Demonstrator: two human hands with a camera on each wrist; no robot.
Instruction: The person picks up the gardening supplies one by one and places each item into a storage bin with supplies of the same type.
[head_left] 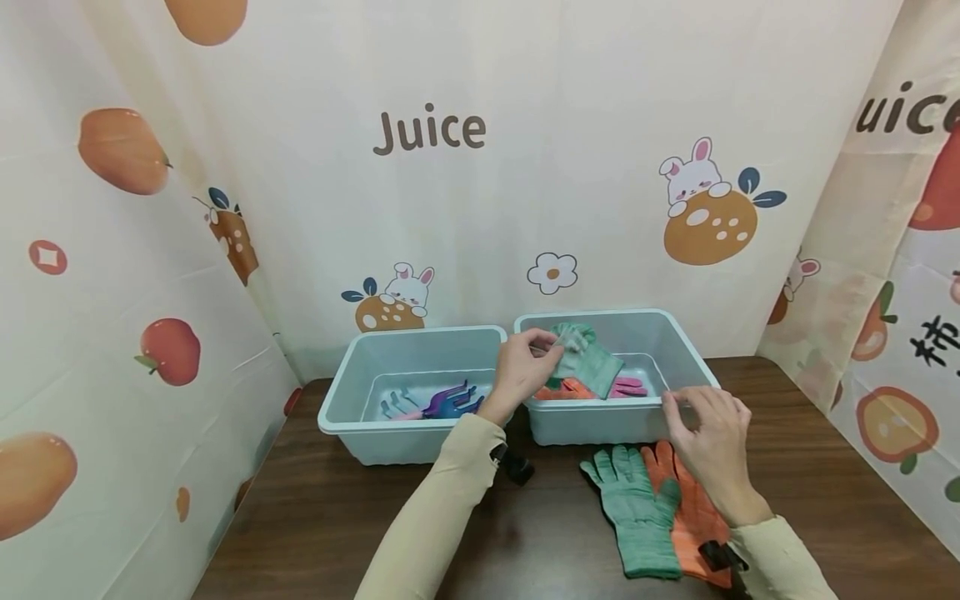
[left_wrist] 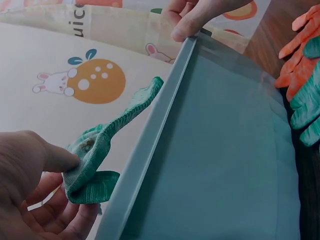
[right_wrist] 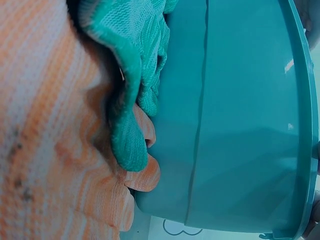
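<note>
My left hand (head_left: pixel 519 367) pinches a green knit glove (head_left: pixel 596 367) over the right light-blue bin (head_left: pixel 600 422). In the left wrist view the glove (left_wrist: pixel 92 157) hangs between thumb and fingers, showing a dark smudge. My right hand (head_left: pixel 708 429) grips the same bin's rim at its front right corner, thumb and fingers around the edge. Inside that bin, below the held glove, lie an orange item (head_left: pixel 572 388) and a pink item (head_left: pixel 628 387), partly hidden by the front wall. On the table before it, a green glove (head_left: pixel 637 521) overlaps an orange glove (head_left: pixel 699 523).
A second light-blue bin (head_left: pixel 420 425) stands at the left, holding purple-and-blue claw-like tools (head_left: pixel 450 402) and a pink handle. Both bins sit near the back of the dark wooden table (head_left: pixel 300 517). A printed fabric curtain (head_left: pixel 600 125) surrounds the back and sides.
</note>
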